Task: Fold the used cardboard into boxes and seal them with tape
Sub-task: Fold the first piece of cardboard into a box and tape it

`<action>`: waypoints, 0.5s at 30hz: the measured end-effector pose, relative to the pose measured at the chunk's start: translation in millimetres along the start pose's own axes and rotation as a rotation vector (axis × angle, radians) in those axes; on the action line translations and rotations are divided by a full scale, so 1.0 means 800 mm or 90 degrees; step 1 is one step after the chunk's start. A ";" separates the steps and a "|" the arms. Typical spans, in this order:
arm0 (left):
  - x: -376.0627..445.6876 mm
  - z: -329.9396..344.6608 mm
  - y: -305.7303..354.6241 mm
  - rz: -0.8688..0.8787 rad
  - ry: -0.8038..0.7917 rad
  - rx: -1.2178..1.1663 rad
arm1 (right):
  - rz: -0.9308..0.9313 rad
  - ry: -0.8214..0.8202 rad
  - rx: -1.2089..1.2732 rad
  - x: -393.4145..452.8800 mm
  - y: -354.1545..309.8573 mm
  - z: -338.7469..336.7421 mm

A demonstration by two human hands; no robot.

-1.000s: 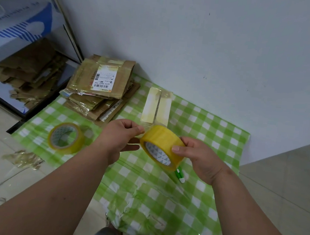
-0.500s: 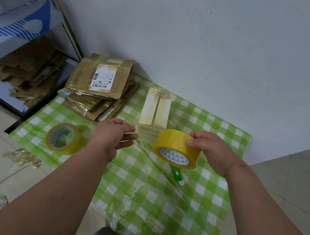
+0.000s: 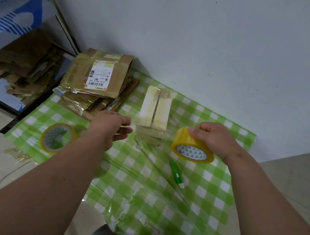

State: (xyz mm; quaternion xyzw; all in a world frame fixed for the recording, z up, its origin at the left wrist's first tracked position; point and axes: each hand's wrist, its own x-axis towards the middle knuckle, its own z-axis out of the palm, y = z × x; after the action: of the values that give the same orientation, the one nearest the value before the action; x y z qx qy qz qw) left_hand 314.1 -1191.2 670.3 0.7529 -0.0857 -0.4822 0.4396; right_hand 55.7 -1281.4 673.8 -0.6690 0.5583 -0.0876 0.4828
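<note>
A green checked sheet (image 3: 208,200) covers the floor. Flattened cardboard (image 3: 96,79) is stacked at its far left corner. A small folded box (image 3: 154,115) stands between both hands. The right hand (image 3: 213,139) grips a yellow tape roll (image 3: 191,146). The left hand (image 3: 108,129) pinches the clear strip pulled from the roll, which spans in front of the box.

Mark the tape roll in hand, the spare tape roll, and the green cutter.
tape roll in hand (image 3: 192,147): head view, on its yellow outer band.
spare tape roll (image 3: 44,142): head view, on its left rim.
green cutter (image 3: 174,169): head view, mid-handle.
</note>
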 end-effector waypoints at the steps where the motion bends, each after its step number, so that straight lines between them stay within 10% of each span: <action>1: 0.003 0.000 -0.001 -0.008 0.002 0.002 | 0.004 0.001 -0.009 0.004 0.000 0.002; 15: 0.030 0.006 -0.017 -0.079 0.017 0.006 | 0.050 -0.039 -0.130 0.033 -0.001 0.019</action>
State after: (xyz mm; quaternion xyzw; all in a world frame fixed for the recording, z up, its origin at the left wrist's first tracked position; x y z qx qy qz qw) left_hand 318.9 -1199.3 643.8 0.7652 -0.0357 -0.4980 0.4064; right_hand 75.7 -1295.3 655.1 -0.6946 0.5752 0.0096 0.4320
